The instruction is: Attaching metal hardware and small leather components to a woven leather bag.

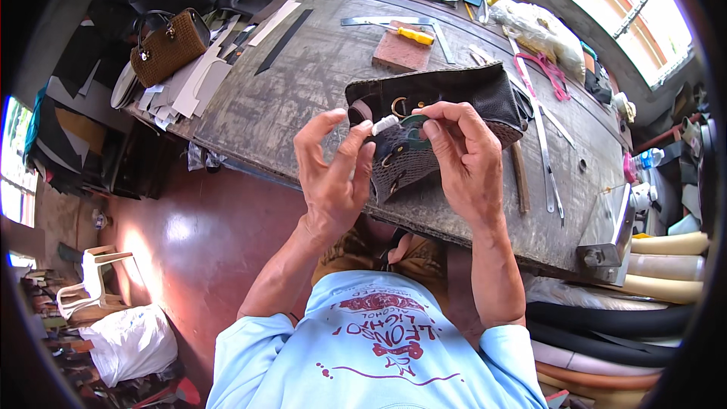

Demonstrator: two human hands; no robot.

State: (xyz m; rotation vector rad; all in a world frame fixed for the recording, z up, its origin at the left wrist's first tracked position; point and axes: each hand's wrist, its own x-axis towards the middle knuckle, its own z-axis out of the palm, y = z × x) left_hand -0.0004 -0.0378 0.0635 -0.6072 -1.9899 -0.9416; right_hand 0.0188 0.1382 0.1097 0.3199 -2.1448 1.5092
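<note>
My left hand (pixel 331 174) is closed, with its fingertips at one end of a small white cylinder-like piece (pixel 385 125). My right hand (pixel 468 155) pinches a thin dark green rounded piece (pixel 412 123) between thumb and fingers. The white piece's far end meets the green piece or lies just in front of it; I cannot tell which. Below and behind both hands, a black leather handbag (pixel 462 91) with gold rings and a textured front stands at the table's near edge. My fingers hide part of the bag.
On the worn wooden table (pixel 318 68) are a reddish block (pixel 401 51) with a yellow-handled tool (pixel 415 35), a metal square (pixel 386 21), long metal rulers (pixel 547 159) and pink scissors (pixel 549 72). A brown handbag (pixel 170 49) stands at left. Material rolls (pixel 606 322) lie at right.
</note>
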